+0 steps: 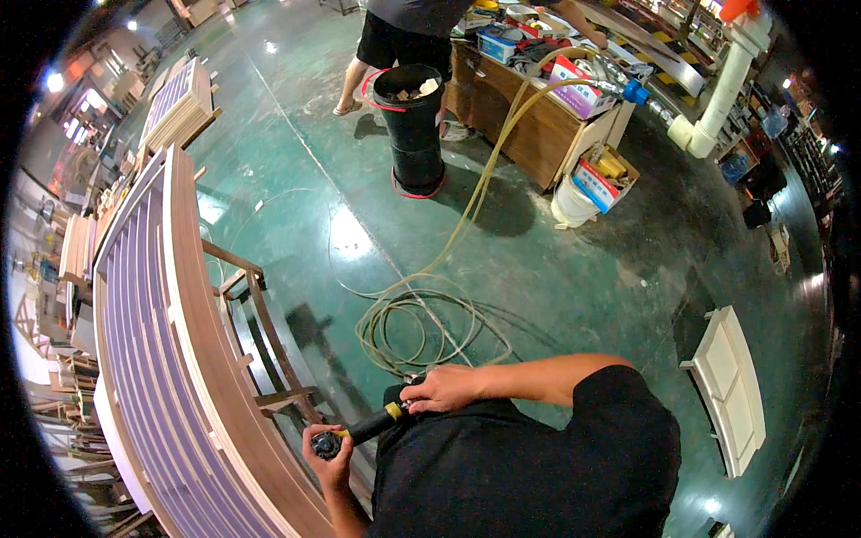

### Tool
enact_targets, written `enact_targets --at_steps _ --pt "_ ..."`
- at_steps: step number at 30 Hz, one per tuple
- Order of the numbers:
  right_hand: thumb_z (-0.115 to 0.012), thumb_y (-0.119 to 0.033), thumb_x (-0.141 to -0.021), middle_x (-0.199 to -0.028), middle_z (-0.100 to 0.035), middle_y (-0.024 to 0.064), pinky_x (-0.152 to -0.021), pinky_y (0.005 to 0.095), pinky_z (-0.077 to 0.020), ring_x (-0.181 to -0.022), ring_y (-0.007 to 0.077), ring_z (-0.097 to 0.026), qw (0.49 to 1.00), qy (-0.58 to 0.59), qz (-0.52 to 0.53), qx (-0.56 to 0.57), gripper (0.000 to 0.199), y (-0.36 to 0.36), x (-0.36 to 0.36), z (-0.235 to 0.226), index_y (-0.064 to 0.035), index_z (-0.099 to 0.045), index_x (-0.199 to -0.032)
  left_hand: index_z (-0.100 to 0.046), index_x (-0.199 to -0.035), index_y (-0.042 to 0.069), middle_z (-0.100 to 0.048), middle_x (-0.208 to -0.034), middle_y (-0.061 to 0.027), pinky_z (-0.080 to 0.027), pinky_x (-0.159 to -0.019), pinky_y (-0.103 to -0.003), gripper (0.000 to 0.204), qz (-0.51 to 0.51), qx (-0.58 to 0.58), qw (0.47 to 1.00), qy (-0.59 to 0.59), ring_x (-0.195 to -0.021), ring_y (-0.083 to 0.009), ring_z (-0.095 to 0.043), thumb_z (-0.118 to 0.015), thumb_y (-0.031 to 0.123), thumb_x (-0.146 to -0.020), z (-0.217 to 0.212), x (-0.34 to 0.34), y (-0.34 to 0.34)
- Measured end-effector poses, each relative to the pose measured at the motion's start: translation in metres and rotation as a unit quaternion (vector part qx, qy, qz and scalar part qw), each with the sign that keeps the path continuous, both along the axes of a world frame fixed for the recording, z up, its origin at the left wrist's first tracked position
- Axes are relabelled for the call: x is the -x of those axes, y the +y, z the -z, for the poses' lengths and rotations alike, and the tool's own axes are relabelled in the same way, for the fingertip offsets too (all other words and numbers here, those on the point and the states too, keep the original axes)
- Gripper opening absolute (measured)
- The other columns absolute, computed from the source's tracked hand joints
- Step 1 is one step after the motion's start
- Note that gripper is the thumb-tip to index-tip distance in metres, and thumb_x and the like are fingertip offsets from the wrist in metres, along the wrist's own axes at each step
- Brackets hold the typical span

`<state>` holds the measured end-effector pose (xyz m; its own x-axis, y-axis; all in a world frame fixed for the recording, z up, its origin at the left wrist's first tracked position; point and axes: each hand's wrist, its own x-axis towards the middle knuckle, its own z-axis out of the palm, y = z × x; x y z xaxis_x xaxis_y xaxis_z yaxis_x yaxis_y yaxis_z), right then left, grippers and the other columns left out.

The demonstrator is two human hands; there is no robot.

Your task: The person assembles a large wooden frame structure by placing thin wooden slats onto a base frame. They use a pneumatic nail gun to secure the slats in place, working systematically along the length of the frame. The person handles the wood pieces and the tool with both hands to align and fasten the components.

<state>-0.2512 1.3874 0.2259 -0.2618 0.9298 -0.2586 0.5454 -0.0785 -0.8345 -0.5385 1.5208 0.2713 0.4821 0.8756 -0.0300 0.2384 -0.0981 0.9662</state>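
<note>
In front of my body I hold a black hand-held tool [369, 425] with yellow bands, a long barrel and a round head. The fingers of my left hand [328, 455] are wrapped round its head end. My right hand [446, 389] grips the other end, close to my shirt. A pale coiled hose [404, 327] lies on the floor just beyond; whether it joins the tool is hidden behind my right hand. To my left, nearest my left hand, stands a long wooden frame [184, 229] with purplish slats on a wooden trestle [260, 314].
A black bin [414, 134] with red trim stands ahead, with another person [408, 40] behind it. Right of it is a cluttered wooden workbench [507, 117], a white bucket [574, 202] and a pale pipe [722, 85]. A cream panel [728, 394] is at far right.
</note>
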Motion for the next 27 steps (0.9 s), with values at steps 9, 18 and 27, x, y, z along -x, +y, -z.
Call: enact_targets --at_steps 9,18,27 --pt "-0.047 -0.059 -0.101 -0.085 -0.068 0.0242 -0.073 0.0601 -0.0520 -0.080 0.0475 -0.067 1.000 -0.010 -0.007 0.013 0.043 0.003 -0.005 -0.005 -0.0275 -0.055 -0.128 -0.060 -0.098 0.002 -0.065 -0.093 -0.0085 -0.050 -0.083 -0.032 0.034 -0.003 0.002 1.000 0.003 -0.088 -0.0171 -0.063 -0.083 0.008 -0.074 -0.007 -0.007 -0.002" --pt "-0.051 -0.052 -0.102 -0.083 -0.066 0.0196 -0.066 0.0541 -0.0516 -0.076 0.0429 -0.066 0.997 -0.064 -0.029 -0.042 0.039 0.006 -0.003 0.019 -0.0233 -0.055 -0.128 -0.064 -0.094 0.004 -0.069 -0.092 -0.0069 -0.053 -0.080 -0.031 0.029 -0.001 -0.002 1.000 0.027 -0.086 -0.0159 -0.066 -0.083 0.007 -0.072 0.002 -0.002 0.008" --pt "-0.056 -0.044 -0.102 -0.083 -0.067 0.0187 -0.065 0.0524 -0.0528 -0.074 0.0426 -0.067 0.993 -0.015 -0.030 -0.111 0.034 0.017 -0.001 0.030 -0.0189 -0.057 -0.125 -0.064 -0.098 0.003 -0.071 -0.094 -0.0076 -0.054 -0.081 -0.031 0.035 -0.008 -0.001 1.000 0.007 -0.088 -0.0144 -0.067 -0.087 0.009 -0.072 0.004 0.004 0.013"
